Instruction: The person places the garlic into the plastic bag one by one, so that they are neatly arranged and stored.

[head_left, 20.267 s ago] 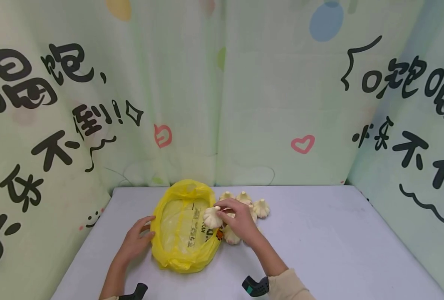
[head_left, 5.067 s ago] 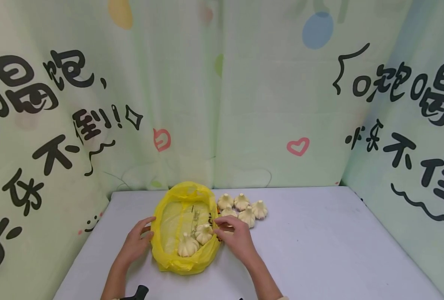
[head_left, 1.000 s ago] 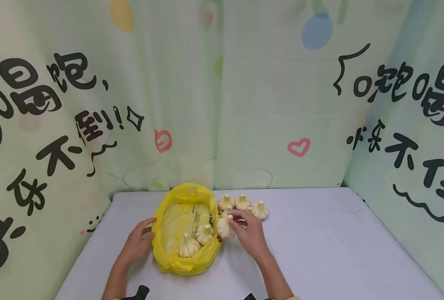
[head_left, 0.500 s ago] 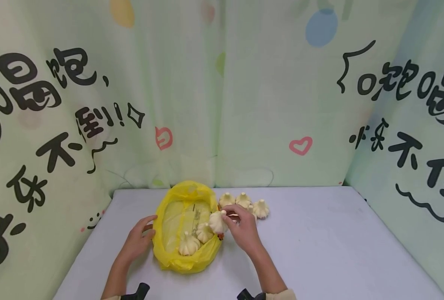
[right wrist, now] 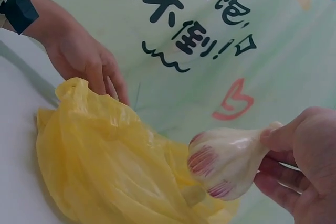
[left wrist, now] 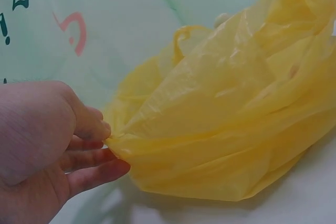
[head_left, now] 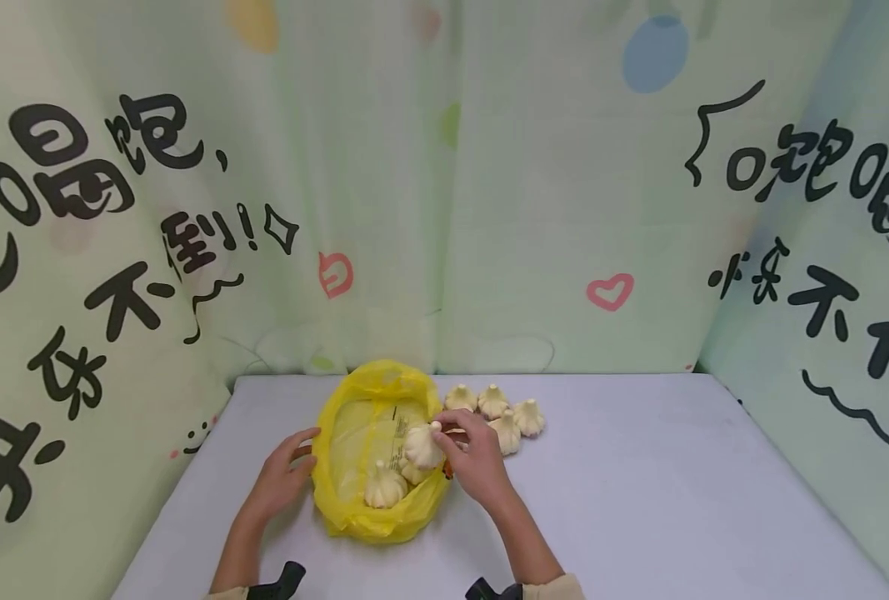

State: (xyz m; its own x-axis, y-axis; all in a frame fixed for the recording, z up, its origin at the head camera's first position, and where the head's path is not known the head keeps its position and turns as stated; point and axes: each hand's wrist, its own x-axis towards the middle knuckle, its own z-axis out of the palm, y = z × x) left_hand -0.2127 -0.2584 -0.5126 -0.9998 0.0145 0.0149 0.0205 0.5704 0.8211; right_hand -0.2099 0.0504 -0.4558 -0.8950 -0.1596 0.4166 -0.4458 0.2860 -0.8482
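One garlic bulb (head_left: 422, 447) hangs beyond the right hand's (head_left: 476, 462) fingertips, its stem pinched by thumb and fingers, over the right part of the bag (head_left: 372, 527). Two bulbs (head_left: 386, 487) lie inside; the left hand (head_left: 281, 477) pinches the bag's left edge.

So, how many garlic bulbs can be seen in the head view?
7 clearly: one held bulb in the right hand, two bulbs inside the yellow bag, four bulbs on the table. More may hide behind that hand.
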